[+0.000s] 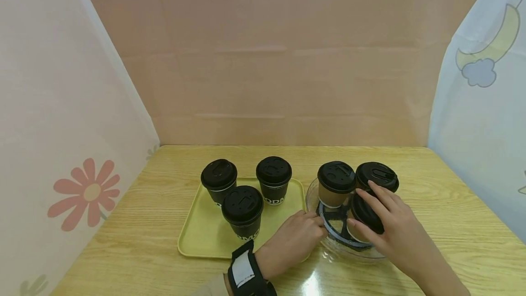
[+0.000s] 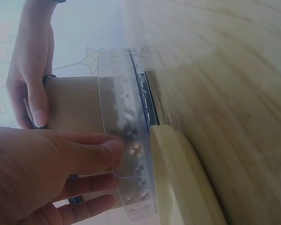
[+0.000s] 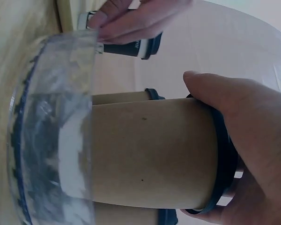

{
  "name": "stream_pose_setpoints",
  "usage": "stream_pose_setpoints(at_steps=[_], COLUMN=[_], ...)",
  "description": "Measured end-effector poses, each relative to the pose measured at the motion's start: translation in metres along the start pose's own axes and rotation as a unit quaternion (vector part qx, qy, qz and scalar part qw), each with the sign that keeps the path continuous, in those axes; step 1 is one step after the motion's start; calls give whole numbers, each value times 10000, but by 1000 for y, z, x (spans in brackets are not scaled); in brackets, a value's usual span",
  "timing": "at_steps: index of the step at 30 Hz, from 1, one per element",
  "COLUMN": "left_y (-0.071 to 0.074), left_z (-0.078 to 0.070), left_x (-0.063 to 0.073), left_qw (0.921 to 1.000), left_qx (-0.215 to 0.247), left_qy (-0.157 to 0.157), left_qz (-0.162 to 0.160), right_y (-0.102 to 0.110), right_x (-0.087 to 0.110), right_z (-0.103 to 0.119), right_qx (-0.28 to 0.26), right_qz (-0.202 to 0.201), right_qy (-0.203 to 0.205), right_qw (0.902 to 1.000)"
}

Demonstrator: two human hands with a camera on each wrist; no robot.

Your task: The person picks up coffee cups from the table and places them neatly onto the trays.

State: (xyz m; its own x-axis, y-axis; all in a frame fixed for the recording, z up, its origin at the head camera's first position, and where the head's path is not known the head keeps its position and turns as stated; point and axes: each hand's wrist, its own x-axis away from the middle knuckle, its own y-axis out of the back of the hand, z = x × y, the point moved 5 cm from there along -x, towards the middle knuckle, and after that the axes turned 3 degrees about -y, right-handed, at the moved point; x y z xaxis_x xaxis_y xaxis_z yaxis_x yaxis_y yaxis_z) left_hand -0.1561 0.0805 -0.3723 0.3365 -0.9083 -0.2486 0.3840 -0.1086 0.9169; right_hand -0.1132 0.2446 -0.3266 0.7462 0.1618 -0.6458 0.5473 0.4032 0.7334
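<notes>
My left hand is at the near left side of a clear round plastic tray; its thumb and fingers pinch the tray's rim. My right hand grips a brown paper cup around its black lid, with the thumb on one side and fingers on the other. This cup stands upright inside the clear tray. Behind it in the tray are two more brown cups with black lids, the left one and the right one, the latter partly hidden by my right fingers.
Left of the clear tray lies a yellow rectangular tray. Three black lidded cups stand on it: a left one, a back one and a front one. Patterned cloth walls bound the wooden table.
</notes>
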Motion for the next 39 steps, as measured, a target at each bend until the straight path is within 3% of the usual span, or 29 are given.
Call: stream_pose_setpoints(at_steps=[10, 25, 33, 39], left_y=[1, 5, 34, 60], left_z=[-1, -2, -3, 6], left_x=[1, 6, 24, 45], left_qw=[9998, 9999, 9972, 9920], left_qx=[-184, -61, 209, 311], left_qy=[-20, 47, 207, 557], left_qz=[-105, -124, -687, -1085], right_y=[-13, -17, -19, -16], right_x=[2, 3, 8, 7], right_z=[2, 1, -3, -1], right_qx=[116, 311, 389, 347], right_qz=[259, 227, 150, 175], right_qy=[-88, -126, -75, -78], right_qw=[9996, 9992, 9991, 9992])
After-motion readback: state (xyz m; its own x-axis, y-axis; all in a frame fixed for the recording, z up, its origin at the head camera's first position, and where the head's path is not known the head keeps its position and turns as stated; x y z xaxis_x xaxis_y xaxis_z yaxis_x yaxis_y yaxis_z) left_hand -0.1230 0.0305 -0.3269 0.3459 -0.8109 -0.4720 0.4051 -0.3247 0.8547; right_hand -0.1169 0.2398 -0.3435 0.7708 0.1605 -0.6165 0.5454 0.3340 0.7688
